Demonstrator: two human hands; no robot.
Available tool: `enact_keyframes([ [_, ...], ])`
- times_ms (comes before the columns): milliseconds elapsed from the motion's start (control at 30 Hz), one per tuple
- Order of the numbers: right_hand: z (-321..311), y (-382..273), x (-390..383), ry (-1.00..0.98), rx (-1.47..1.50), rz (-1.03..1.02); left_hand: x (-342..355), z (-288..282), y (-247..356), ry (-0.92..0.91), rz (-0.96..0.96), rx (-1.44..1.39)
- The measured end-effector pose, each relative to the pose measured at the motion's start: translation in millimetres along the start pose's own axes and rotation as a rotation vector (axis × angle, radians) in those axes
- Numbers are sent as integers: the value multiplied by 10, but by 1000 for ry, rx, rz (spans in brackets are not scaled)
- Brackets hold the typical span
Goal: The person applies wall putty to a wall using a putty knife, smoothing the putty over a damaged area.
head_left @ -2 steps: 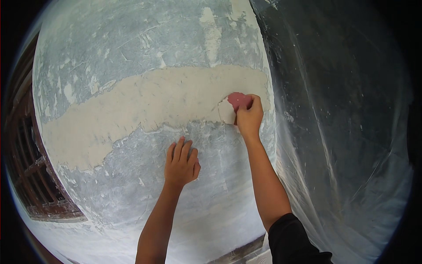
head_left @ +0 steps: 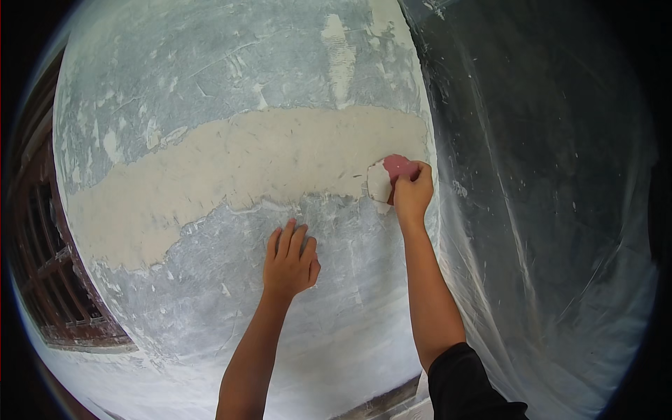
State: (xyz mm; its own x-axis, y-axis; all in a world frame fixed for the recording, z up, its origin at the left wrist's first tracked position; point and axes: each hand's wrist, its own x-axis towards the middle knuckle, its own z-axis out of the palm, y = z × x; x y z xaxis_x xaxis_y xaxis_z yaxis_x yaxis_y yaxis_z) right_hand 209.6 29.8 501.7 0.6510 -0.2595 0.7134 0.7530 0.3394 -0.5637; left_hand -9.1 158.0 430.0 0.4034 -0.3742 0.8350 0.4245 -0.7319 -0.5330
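Observation:
A wide band of beige filler (head_left: pixel 266 150) runs across the grey, patchy wall (head_left: pixel 280 70). My right hand (head_left: pixel 415 194) grips a reddish putty scraper (head_left: pixel 399 166) near the band's right end. Pale filler coats the scraper's left side, which lies against the wall at the band's lower edge. Below the middle of the band, my left hand (head_left: pixel 289 262) rests on the bare grey wall, palm down. Its fingers are stretched out and it holds nothing.
Clear plastic sheeting (head_left: pixel 518 231) hangs over a dark area right of the wall's edge. On the left is a brown window frame with bars (head_left: pixel 63 280). Older pale smears (head_left: pixel 339 56) mark the wall above the band.
My right hand and the scraper have shifted right and slightly down along the band. My left hand has stayed in nearly the same spot.

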Motion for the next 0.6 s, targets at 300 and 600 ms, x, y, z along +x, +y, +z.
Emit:
enact_keyframes([
  [300,28,-27,-160,-25,27,97,-25,-4,3,-26,1,-17],
  [600,197,-268,-303,-19,83,77,-34,-3,-11,-29,-4,-11],
])
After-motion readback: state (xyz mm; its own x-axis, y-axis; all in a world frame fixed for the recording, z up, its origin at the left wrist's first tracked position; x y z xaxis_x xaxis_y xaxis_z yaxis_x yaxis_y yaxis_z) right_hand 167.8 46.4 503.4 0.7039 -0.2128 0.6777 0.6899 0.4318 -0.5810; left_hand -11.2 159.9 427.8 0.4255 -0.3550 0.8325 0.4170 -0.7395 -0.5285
